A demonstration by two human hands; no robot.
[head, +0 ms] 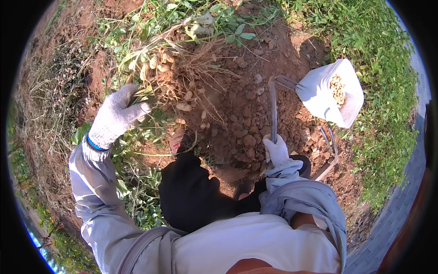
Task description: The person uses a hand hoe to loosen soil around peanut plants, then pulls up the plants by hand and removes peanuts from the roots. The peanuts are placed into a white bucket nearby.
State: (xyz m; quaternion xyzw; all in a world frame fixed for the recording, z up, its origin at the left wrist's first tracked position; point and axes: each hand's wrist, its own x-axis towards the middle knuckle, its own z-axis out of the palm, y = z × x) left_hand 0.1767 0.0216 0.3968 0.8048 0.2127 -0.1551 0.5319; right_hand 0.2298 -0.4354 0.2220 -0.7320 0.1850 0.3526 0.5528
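Observation:
My left hand [118, 111], in a white knit glove, is at the left with stems and leaves of a peanut plant [164, 73] between its thumb and fingers. Roots and soil-covered pods of the plant spread to the right of this hand. Several peanut pods [184, 107] show among the roots. My right hand [278, 150], also gloved, grips the shaft of a metal hand rake [273, 106]. Its bent tines [291, 83] point right, close to a white plastic container [316, 92]. Shelled-looking or whole peanuts [338, 90] lie inside the container; which they are I cannot tell.
Loose reddish soil [239, 137] and clods lie before me. Below the container rests a second pronged tool [332, 147] with a long handle. Green plants [383, 85] border the right, beside a grey paved path [393, 219]. Dry stalks [51, 92] cover the left.

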